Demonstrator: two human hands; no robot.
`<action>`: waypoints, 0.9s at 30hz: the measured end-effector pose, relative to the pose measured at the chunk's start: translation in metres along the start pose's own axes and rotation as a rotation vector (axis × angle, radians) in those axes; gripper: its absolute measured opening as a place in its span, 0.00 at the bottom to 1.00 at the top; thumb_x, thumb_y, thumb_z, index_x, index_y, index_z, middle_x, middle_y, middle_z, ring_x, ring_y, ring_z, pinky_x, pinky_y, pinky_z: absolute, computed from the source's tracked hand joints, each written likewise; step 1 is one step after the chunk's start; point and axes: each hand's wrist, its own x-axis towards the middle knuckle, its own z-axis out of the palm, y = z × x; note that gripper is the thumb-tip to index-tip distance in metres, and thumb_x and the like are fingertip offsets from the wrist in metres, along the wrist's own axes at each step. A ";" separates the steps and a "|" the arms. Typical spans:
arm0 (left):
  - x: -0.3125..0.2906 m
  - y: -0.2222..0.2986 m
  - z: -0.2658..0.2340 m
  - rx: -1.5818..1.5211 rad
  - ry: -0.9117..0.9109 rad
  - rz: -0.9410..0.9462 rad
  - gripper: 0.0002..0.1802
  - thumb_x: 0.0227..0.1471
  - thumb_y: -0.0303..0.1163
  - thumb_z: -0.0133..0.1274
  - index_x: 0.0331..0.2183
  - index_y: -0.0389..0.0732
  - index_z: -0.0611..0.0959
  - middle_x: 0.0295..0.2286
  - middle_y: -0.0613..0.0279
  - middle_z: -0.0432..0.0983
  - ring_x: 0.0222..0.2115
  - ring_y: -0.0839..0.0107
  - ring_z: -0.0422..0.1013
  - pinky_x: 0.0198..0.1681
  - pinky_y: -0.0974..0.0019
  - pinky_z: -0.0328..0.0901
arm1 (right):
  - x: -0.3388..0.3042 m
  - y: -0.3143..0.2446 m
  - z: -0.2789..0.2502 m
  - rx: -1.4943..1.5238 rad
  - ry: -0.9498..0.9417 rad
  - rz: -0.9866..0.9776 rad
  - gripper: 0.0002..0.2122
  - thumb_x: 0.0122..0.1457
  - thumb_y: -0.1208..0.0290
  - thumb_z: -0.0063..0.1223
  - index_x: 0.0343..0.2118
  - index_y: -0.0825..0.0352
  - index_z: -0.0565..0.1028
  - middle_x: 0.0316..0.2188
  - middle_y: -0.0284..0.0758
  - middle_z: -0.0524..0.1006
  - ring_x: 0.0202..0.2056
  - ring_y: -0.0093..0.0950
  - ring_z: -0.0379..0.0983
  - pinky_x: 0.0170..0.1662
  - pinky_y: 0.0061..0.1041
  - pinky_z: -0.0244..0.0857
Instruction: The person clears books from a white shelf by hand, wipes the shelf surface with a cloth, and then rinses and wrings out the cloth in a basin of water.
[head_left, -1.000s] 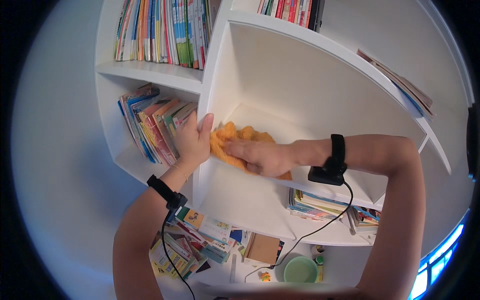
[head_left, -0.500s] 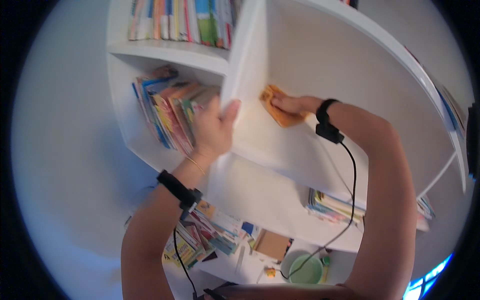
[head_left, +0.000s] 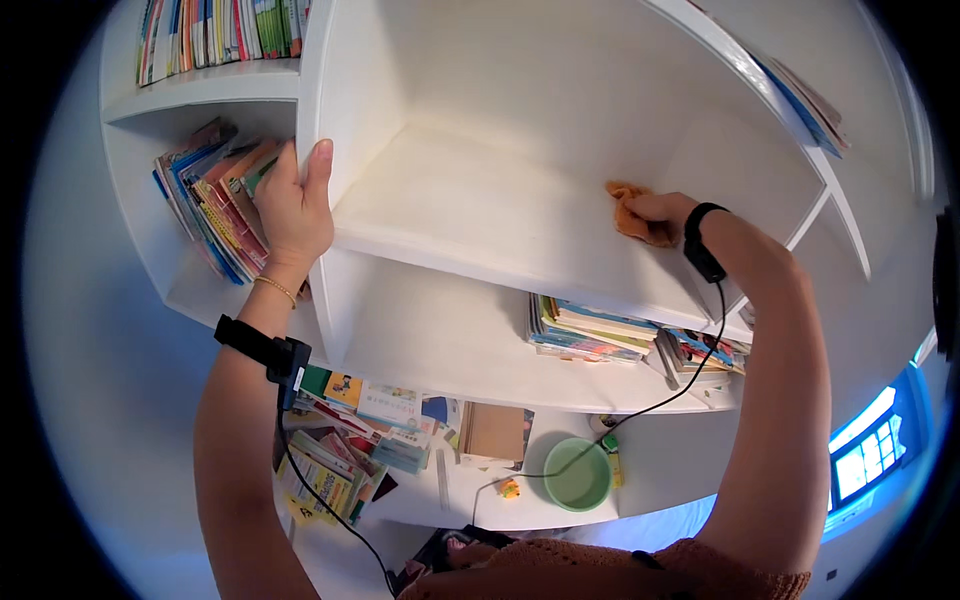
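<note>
My right hand [head_left: 668,209] is closed on a crumpled orange cloth [head_left: 634,222]. It presses the cloth to the white shelf board [head_left: 460,205], toward the right end of a wide compartment. My left hand [head_left: 290,212] grips the front edge of the upright shelf divider [head_left: 313,95], thumb on the right face and fingers on the left. Just behind those fingers, leaning books [head_left: 215,205] fill the left compartment; the fingertips are partly hidden. Each wrist carries a black strap with a small box and cable.
Upright books [head_left: 220,35] stand on the upper left shelf. Below are stacked books [head_left: 590,330] on a lower shelf. On the desk lie piled booklets [head_left: 330,470], a brown open box [head_left: 495,432] and a green basin [head_left: 578,475]. More books [head_left: 800,100] lean at the upper right.
The cloth in my right hand has slid right along the board, away from the divider. My left hand stays on the divider. The whole view has shifted, showing more of the right side.
</note>
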 end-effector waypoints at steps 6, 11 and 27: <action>-0.002 0.000 0.002 0.025 0.038 -0.052 0.18 0.51 0.42 0.47 0.28 0.33 0.75 0.19 0.48 0.71 0.20 0.56 0.69 0.25 0.62 0.61 | -0.081 0.013 0.029 0.109 0.033 -0.179 0.14 0.57 0.56 0.39 0.37 0.60 0.70 0.32 0.32 0.73 0.33 0.20 0.70 0.35 0.21 0.66; 0.003 -0.004 -0.004 0.032 0.009 -0.087 0.21 0.52 0.45 0.45 0.31 0.33 0.76 0.25 0.46 0.74 0.27 0.54 0.71 0.31 0.62 0.63 | -0.151 0.028 0.052 -0.669 0.272 -0.469 0.12 0.55 0.68 0.37 0.38 0.69 0.68 0.31 0.45 0.74 0.36 0.38 0.70 0.38 0.32 0.63; -0.134 0.086 0.005 -0.194 -0.162 0.120 0.17 0.53 0.35 0.42 0.41 0.32 0.70 0.38 0.54 0.69 0.39 0.67 0.65 0.46 0.66 0.58 | -0.230 0.292 0.280 1.585 -0.241 -0.147 0.18 0.55 0.72 0.31 0.48 0.73 0.59 0.45 0.41 0.66 0.46 0.33 0.64 0.52 0.30 0.56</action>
